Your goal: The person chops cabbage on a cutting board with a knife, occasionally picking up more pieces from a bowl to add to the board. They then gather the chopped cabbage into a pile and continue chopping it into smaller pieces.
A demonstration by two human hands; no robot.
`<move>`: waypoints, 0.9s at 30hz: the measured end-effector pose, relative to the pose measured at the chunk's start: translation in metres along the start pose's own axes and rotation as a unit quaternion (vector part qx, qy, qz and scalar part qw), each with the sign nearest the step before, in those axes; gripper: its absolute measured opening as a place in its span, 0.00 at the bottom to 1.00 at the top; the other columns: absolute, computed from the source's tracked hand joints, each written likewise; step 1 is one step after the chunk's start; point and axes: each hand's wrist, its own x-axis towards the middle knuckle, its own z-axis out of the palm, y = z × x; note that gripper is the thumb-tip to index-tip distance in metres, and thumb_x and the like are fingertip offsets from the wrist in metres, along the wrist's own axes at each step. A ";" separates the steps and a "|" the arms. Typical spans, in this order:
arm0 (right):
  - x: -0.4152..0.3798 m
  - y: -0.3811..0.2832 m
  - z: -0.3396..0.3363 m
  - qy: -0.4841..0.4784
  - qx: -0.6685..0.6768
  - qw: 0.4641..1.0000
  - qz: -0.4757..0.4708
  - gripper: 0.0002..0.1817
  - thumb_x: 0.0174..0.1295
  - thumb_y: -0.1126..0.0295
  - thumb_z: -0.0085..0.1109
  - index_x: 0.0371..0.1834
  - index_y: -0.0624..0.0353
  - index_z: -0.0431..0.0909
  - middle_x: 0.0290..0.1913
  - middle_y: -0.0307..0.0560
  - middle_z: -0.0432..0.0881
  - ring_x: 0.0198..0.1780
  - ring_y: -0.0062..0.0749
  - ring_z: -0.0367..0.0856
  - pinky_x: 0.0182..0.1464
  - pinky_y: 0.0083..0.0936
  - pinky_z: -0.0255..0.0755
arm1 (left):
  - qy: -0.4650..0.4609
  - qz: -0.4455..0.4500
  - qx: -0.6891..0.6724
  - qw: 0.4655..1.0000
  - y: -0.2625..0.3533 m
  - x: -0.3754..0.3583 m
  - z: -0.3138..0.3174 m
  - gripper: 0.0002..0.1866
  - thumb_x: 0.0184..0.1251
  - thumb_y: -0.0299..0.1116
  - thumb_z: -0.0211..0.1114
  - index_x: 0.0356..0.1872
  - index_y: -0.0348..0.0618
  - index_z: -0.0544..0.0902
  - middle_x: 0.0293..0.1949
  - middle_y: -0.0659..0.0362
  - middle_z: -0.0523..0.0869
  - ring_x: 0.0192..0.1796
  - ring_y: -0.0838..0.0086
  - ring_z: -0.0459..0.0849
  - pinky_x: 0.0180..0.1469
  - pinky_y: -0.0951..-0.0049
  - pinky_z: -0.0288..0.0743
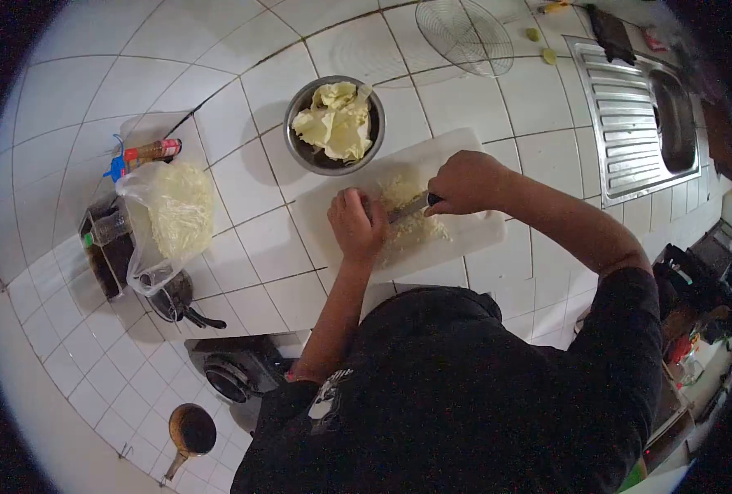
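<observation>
My right hand (pixel 465 183) is closed round the dark handle of a knife (pixel 407 209), whose blade points left over a white cutting board (pixel 473 247). Finely chopped pale pieces (pixel 399 191) lie on the board around the blade. Near the blade's tip rests my left hand (pixel 358 224), its fingers bent and close together; whatever lies beneath them is hidden. Behind the board, a metal bowl (pixel 381 123) holds pale cabbage leaves (pixel 337 123).
A clear bag of shredded cabbage (pixel 181 210) sits left, beside a bottle (pixel 156 150) and a dark pan (pixel 172 295). A wire strainer (pixel 465 37) lies at the back, a sink (pixel 675 123) at right. The stove (pixel 234 375) stands at lower left.
</observation>
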 end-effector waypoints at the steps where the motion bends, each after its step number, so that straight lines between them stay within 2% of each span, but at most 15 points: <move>1: 0.002 -0.001 -0.005 -0.003 -0.002 1.000 -0.004 0.25 0.63 0.43 0.59 0.32 0.57 0.83 0.28 0.53 0.85 0.37 0.53 0.86 0.44 0.48 0.79 | 0.009 0.008 0.001 1.000 -0.001 0.001 -0.001 0.08 0.63 0.35 0.60 0.34 0.41 0.74 0.34 0.50 0.77 0.41 0.51 0.76 0.45 0.50 0.65; 8: 0.012 -0.010 -0.035 -0.053 0.001 0.998 -0.033 0.27 0.65 0.43 0.57 0.31 0.59 0.86 0.32 0.55 0.87 0.39 0.54 0.86 0.45 0.49 0.79 | 0.015 0.023 0.024 0.999 -0.016 -0.003 0.002 0.05 0.62 0.32 0.58 0.32 0.42 0.75 0.31 0.53 0.78 0.38 0.53 0.77 0.42 0.53 0.64; 10: 0.014 -0.012 -0.041 -0.072 -0.005 0.997 -0.034 0.27 0.65 0.43 0.57 0.32 0.59 0.86 0.32 0.55 0.87 0.39 0.54 0.87 0.45 0.48 0.80 | -0.012 0.015 0.028 0.999 -0.017 -0.004 0.002 0.09 0.69 0.35 0.52 0.36 0.40 0.75 0.33 0.49 0.78 0.39 0.49 0.77 0.44 0.51 0.65; 12: 0.019 -0.011 -0.042 -0.090 -0.013 0.995 -0.039 0.27 0.66 0.43 0.56 0.32 0.58 0.86 0.32 0.55 0.87 0.39 0.54 0.87 0.45 0.48 0.80 | -0.008 0.015 0.023 1.000 -0.019 -0.004 0.001 0.09 0.68 0.35 0.53 0.33 0.41 0.76 0.31 0.49 0.79 0.37 0.49 0.78 0.43 0.51 0.65; 14: 0.024 -0.006 -0.037 -0.084 -0.028 0.995 -0.049 0.28 0.66 0.42 0.55 0.33 0.58 0.86 0.31 0.54 0.87 0.39 0.54 0.87 0.44 0.48 0.81 | -0.008 0.012 0.018 1.000 -0.021 -0.006 0.002 0.10 0.67 0.35 0.54 0.31 0.41 0.76 0.28 0.49 0.79 0.35 0.49 0.78 0.42 0.51 0.65; 16: 0.033 0.011 -0.027 -0.079 -0.013 0.996 -0.050 0.28 0.67 0.42 0.54 0.33 0.58 0.86 0.31 0.54 0.87 0.38 0.54 0.87 0.44 0.48 0.81 | -0.001 0.015 0.022 1.000 -0.020 -0.001 0.006 0.05 0.58 0.31 0.58 0.25 0.43 0.75 0.22 0.55 0.78 0.29 0.55 0.78 0.38 0.55 0.63; 19: 0.035 0.023 -0.018 -0.061 0.006 0.996 -0.057 0.28 0.67 0.41 0.54 0.33 0.58 0.85 0.30 0.54 0.86 0.38 0.53 0.87 0.43 0.49 0.82 | -0.049 -0.018 0.022 0.998 -0.009 0.008 0.001 0.06 0.57 0.32 0.57 0.24 0.43 0.75 0.21 0.52 0.77 0.28 0.53 0.77 0.37 0.55 0.61; 23: 0.032 0.007 -0.030 -0.057 -0.016 0.997 -0.058 0.27 0.67 0.44 0.55 0.31 0.58 0.86 0.29 0.54 0.86 0.38 0.54 0.87 0.42 0.49 0.81 | -0.047 -0.013 0.034 0.998 -0.015 0.003 0.003 0.09 0.60 0.34 0.56 0.23 0.42 0.73 0.20 0.51 0.76 0.27 0.52 0.76 0.36 0.54 0.60; 25: 0.028 -0.005 -0.044 -0.065 -0.010 0.996 -0.052 0.26 0.66 0.45 0.57 0.29 0.58 0.87 0.29 0.55 0.86 0.38 0.53 0.87 0.42 0.48 0.82 | 0.029 0.012 0.023 0.999 -0.022 0.000 0.004 0.11 0.63 0.36 0.55 0.22 0.43 0.73 0.19 0.51 0.75 0.27 0.51 0.76 0.35 0.54 0.59; 27: 0.030 -0.008 -0.054 -0.061 -0.018 0.996 -0.061 0.26 0.66 0.45 0.57 0.30 0.58 0.87 0.29 0.55 0.86 0.38 0.53 0.87 0.42 0.48 0.82 | 0.003 -0.012 -0.006 1.000 -0.025 -0.001 0.000 0.11 0.64 0.36 0.54 0.23 0.43 0.72 0.19 0.51 0.75 0.26 0.51 0.76 0.35 0.54 0.59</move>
